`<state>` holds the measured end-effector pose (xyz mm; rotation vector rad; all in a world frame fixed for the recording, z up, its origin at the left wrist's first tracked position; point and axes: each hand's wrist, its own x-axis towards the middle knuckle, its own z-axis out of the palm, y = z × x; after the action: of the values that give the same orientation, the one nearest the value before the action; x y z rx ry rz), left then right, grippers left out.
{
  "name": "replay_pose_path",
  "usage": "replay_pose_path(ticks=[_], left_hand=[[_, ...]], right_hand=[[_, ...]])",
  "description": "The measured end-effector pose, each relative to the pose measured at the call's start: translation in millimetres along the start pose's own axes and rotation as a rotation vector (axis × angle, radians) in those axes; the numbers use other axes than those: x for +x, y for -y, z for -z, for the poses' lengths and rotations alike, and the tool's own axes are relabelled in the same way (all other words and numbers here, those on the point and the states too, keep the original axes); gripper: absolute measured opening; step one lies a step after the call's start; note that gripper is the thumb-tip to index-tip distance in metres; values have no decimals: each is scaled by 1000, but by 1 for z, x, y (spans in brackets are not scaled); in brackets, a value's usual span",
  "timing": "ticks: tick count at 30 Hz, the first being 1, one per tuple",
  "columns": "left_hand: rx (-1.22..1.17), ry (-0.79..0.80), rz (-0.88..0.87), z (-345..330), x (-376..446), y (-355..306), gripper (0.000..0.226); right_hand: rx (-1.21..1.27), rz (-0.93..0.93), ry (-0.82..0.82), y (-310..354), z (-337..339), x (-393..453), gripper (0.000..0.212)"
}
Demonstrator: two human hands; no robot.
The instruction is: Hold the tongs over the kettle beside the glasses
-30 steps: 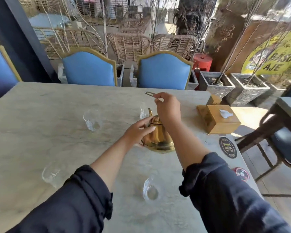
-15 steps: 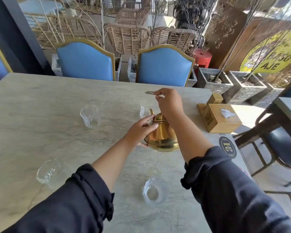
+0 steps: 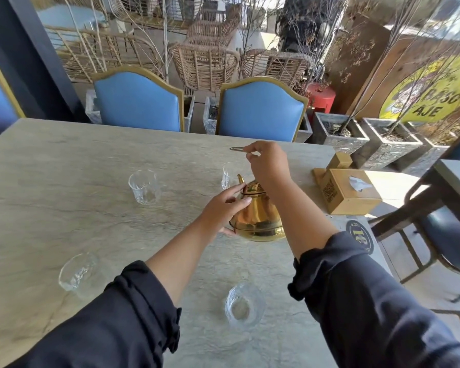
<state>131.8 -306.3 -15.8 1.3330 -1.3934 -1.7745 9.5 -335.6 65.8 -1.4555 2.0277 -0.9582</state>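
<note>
Head view: the gold teapot (image 3: 258, 216) is touched at 9 o'clock by the left hand (image 3: 223, 208) (fingers straight); its thin handle (image 3: 237, 148) is pinched above by the right hand (image 3: 268, 163).

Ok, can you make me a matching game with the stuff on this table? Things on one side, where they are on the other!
Things:
1. gold teapot
2. thin metal handle
3. wooden tissue box
4. near glass

Places:
A. at the table's right edge, with white tissue poking out
B. pinched in the right hand, held up in the air
C. standing on the table, touched on its side by the left hand
D. standing between the two dark sleeves

Pairs: 1-C, 2-B, 3-A, 4-D
</note>
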Motion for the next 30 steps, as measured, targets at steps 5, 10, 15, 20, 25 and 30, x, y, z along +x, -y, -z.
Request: replay_pose_path(ticks=[5,10,15,20,25,30], left_hand=[[-8,5,-4,-2,1,-1,52],[-6,4,0,-4,1,-1,51],[-6,5,-4,-5,-2,-4,50],[-11,-1,-5,-4,-4,-6,50],[-15,-4,-5,-4,-6,-8,50],[-20,7,-1,-4,-6,-8,51]], right_hand=[[-5,3,6,0,3,0,25],[-16,-1,10,0,4,1,24],[-29,-1,20,1,6,0,24],[-40,17,20,4,7,0,23],[-62,28,24,8,7,-1,23],[-73,30,22,9,7,0,23]])
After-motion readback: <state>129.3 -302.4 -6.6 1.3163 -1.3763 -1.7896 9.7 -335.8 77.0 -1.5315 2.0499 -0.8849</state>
